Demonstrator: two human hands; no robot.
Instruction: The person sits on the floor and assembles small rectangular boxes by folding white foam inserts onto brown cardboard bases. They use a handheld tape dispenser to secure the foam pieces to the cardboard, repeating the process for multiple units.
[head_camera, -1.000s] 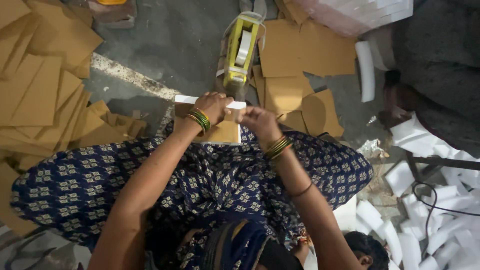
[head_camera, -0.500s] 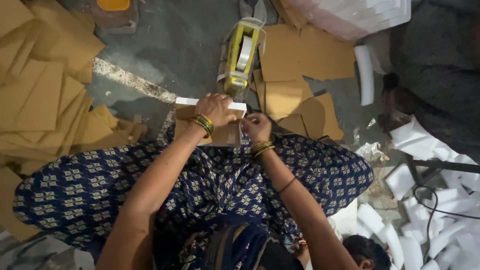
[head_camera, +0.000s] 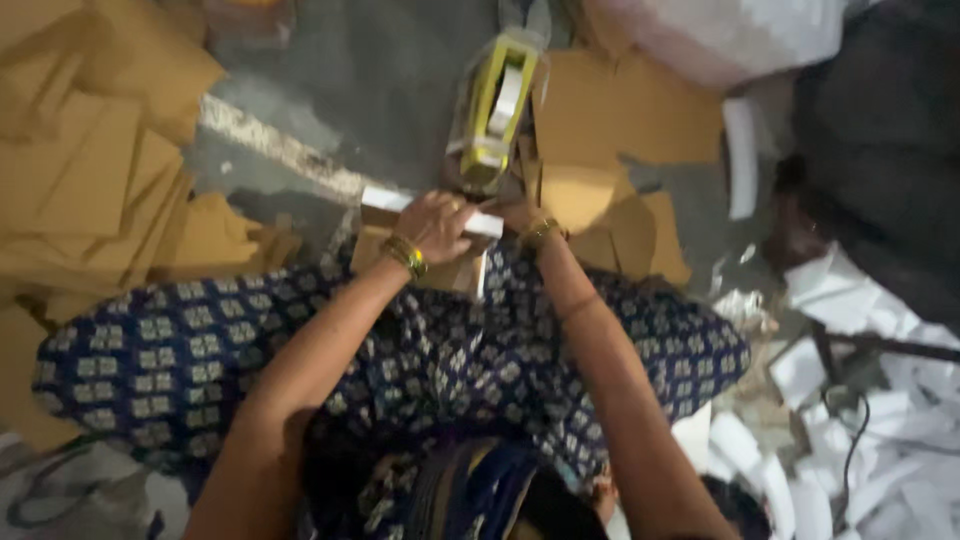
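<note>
The left hand (head_camera: 437, 222) lies palm-down, fingers curled over the top of a small cardboard box (head_camera: 425, 262), clamping it against the lap. The right hand (head_camera: 515, 213) reaches in beside it, wrist bent; whether its fingers are closed cannot be told. The box, with a white strip (head_camera: 425, 207) along its top edge, runs left to right. A yellow tape dispenser (head_camera: 492, 112) stands just beyond on grey concrete floor (head_camera: 370, 80), among cardboard sheets (head_camera: 90, 170) and white scraps (head_camera: 880, 420).

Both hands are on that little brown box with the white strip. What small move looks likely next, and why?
Probably pressing the white strip flat along the brown box. The left hand lies over the strip, the right hand is at its far end, and the yellow tape dispenser sits idle just beyond.
</note>
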